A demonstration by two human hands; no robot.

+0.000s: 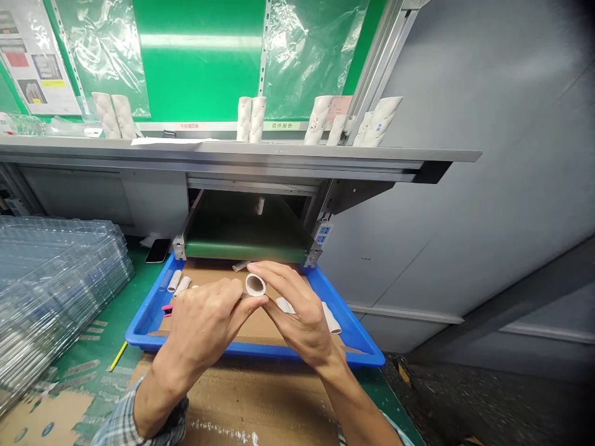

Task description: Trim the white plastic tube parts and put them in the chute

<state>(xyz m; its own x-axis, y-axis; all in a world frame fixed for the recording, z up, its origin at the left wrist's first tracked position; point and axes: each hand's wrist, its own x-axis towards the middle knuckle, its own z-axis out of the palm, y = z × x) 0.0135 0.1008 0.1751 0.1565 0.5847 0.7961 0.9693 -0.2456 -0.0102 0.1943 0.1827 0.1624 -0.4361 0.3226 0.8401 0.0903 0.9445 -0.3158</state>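
Note:
A short white tube (255, 285) is held over the blue tray, its round open end facing me. My right hand (297, 310) pinches it between the thumb below and the fingers along its top and side. My left hand (209, 319) is closed in a fist right beside the tube, its thumb reaching under the rim. Something thin shows between that fist and the tube, too small to name. Behind the hands, more white tubes (175, 280) lie at the tray's left side, and another white tube (331, 319) lies at its right, partly hidden.
The blue tray (372, 353) is lined with cardboard and holds a pink-handled item (167, 310). A green conveyor belt (246, 238) ends above it, carrying a small tube (260, 205). Clear plastic trays (60, 279) are stacked left, near a phone (158, 251). A shelf (260, 152) bears several white tubes.

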